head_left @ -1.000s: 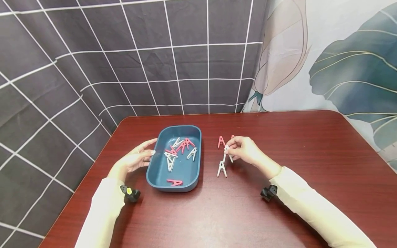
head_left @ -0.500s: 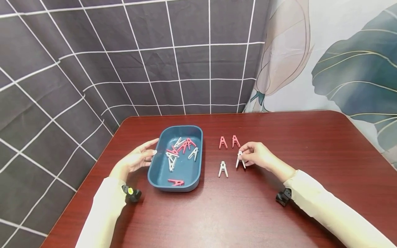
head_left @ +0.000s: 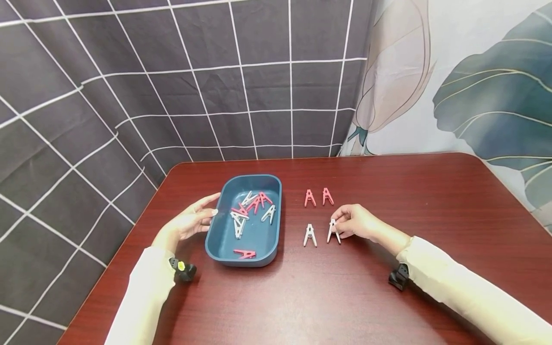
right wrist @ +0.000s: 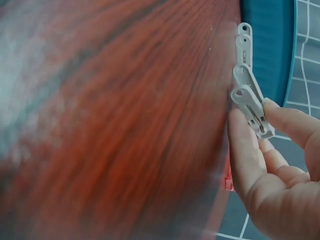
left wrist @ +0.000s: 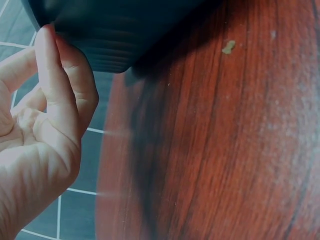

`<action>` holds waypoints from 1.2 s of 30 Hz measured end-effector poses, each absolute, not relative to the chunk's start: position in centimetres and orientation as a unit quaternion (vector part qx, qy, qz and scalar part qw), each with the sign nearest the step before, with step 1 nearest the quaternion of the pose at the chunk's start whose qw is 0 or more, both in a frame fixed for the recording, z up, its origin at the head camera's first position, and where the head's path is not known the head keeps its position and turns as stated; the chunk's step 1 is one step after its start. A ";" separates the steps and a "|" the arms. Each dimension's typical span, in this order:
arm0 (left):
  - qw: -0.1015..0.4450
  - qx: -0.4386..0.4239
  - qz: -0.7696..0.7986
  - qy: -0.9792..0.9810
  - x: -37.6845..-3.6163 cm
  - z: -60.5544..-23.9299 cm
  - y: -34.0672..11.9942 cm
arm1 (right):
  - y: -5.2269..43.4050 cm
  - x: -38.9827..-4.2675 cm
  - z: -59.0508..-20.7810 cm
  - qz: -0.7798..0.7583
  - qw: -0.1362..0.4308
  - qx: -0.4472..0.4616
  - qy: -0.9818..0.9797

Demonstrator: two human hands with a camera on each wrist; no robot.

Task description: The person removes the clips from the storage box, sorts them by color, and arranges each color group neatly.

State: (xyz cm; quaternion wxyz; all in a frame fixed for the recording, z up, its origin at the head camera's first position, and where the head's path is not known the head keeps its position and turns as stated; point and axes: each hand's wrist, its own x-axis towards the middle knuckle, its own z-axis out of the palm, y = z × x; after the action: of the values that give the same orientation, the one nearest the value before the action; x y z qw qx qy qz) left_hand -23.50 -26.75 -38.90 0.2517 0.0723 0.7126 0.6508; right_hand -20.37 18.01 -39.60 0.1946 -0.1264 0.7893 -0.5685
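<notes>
right hand (head_left: 355,224) is pinching a white clothespin (head_left: 333,231) between thumb and fingertips, a bit right of the frame's centre in the head view; the pin stands with its legs down on the dark red wooden surface (head_left: 388,191); the right wrist view shows the same thing up close, thumb (right wrist: 245,150) on one side of the white clothespin (right wrist: 251,101) and a finger on the other

just to the left of it stands a second white clothespin (head_left: 309,235), near but not touching; above those two, further up the frame, are two pink clothespins (head_left: 318,197) side by side, so the four make a loose little grid

left hand (head_left: 189,221) sits left of centre, fingers relaxed and mostly straight, fingertips against the left wall of the blue tray (head_left: 224,239); it isn't gripping anything; in the left wrist view the fingers (left wrist: 60,85) lie right up against the tray's dark outer wall (left wrist: 115,30)

inside the tray there's a jumble of pink and white clothespins (head_left: 250,207) toward the upper part, plus one pink clothespin (head_left: 244,253) lying alone near the lower edge

both arms are in pale cream sleeves (head_left: 457,292) with a small black camera strapped at each wrist; behind the surface hangs a dark grid-patterned curtain (head_left: 172,86) on the left of the frame and a leaf-print curtain (head_left: 474,96) on the right
</notes>
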 end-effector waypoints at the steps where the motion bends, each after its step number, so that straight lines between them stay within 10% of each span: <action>1: 0.253 0.073 0.652 0.711 -23.5 -38.9 -26.7 | 18.0 -20.4 -39.6 -0.559 0.192 -0.131 0.796; 36: 0.257 0.066 0.637 0.724 -23.8 -38.7 -26.7 | 15.8 -20.7 -36.6 -0.296 0.055 -0.163 0.940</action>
State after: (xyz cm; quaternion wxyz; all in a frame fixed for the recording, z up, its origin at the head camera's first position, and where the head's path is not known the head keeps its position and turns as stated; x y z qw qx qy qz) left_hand -23.82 -26.72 -38.67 0.2575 0.0663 0.7236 0.6370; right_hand -20.68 15.75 -36.62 0.0546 -0.1629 0.9398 -0.2955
